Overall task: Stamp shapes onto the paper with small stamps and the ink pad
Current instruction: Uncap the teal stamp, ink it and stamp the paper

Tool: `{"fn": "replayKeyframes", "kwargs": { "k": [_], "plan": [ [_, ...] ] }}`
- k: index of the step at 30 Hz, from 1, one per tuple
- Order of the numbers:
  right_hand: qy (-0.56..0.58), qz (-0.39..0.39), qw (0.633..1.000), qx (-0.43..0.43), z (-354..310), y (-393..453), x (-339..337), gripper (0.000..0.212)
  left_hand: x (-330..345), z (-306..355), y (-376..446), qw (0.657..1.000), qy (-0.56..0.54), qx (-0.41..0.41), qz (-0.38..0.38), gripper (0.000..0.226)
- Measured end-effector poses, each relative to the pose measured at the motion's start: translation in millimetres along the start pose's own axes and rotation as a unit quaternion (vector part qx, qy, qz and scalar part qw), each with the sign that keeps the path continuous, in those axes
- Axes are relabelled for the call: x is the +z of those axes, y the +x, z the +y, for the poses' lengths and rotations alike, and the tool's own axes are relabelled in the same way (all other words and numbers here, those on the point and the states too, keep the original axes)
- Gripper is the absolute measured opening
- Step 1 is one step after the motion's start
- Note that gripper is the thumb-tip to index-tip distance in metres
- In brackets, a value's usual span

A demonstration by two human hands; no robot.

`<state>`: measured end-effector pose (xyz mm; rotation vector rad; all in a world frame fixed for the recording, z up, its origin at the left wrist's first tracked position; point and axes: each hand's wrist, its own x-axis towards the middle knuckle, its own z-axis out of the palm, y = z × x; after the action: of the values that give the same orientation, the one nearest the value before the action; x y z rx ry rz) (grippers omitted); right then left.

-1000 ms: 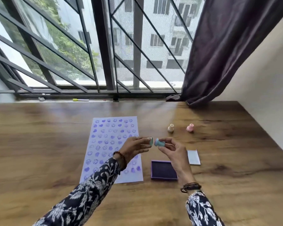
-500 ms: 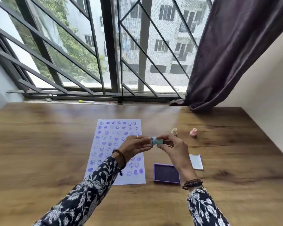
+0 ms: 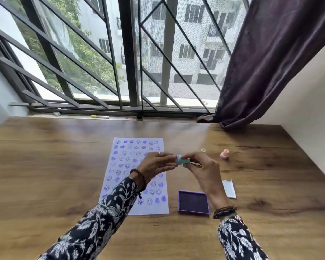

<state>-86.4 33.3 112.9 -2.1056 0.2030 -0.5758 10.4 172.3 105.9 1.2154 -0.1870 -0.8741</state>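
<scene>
Head view: teal stamp (image 3: 182,161) pinched between left hand (image 3: 158,164) and right hand (image 3: 203,169); light, rigid, best held by sides.

Beyond the grip, a barred window (image 3: 120,53) lets daylight onto the wooden table (image 3: 45,175); a dark curtain (image 3: 270,62) hangs to its right.

teal stamp (image 3: 182,161) (between both hands)

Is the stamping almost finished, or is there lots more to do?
Nearly finished. The paper is covered top to bottom with purple smileys and hearts. Both hands, left hand and right hand, hold a small teal stamp together. The ink pad lies open; two stamps wait behind.
</scene>
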Motion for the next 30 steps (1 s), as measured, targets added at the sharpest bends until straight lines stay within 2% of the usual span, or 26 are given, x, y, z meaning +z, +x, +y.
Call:
{"fn": "replayKeyframes", "kwargs": {
  "k": [4,8,10,13,16,19,22,23,25,27,30],
  "plan": [
    [0.030,-0.021,0.999,0.013,1,6,-4,0.024,-2,2,2,1.000,0.011,-0.001,-0.013,0.012],
    [0.141,-0.058,0.984,0.091,2,14,-6,0.036,-1,-3,6,0.999,-0.035,-0.005,-0.012,0.012],
    [0.218,-0.026,0.966,0.134,7,14,-1,0.040,2,-8,10,0.997,-0.076,0.005,-0.004,0.011],
    [0.330,0.030,0.919,0.215,15,11,9,0.032,6,-19,18,0.994,-0.098,0.041,0.018,0.011],
    [0.366,0.051,0.891,0.264,30,9,19,0.019,5,-30,30,0.996,-0.019,0.073,0.036,0.017],
    [0.316,0.061,0.903,0.283,53,11,28,0.022,-1,-38,45,0.986,0.136,0.087,0.039,0.028],
    [0.224,0.056,0.928,0.292,76,23,35,0.018,0,-46,64,0.962,0.246,0.100,0.065,0.021],
    [0.192,0.054,0.936,0.289,82,29,38,0.018,0,-49,72,0.945,0.293,0.110,0.097,0.021],
    [0.142,0.049,0.950,0.274,91,41,43,0.017,-2,-53,90,0.884,0.414,0.142,0.166,0.025],
    [0.109,0.044,0.958,0.260,98,51,47,0.017,-6,-57,103,0.833,0.492,0.149,0.204,0.028],
    [0.086,0.032,0.962,0.256,108,60,54,0.017,-11,-59,114,0.797,0.546,0.120,0.229,0.026]
  ]
}}
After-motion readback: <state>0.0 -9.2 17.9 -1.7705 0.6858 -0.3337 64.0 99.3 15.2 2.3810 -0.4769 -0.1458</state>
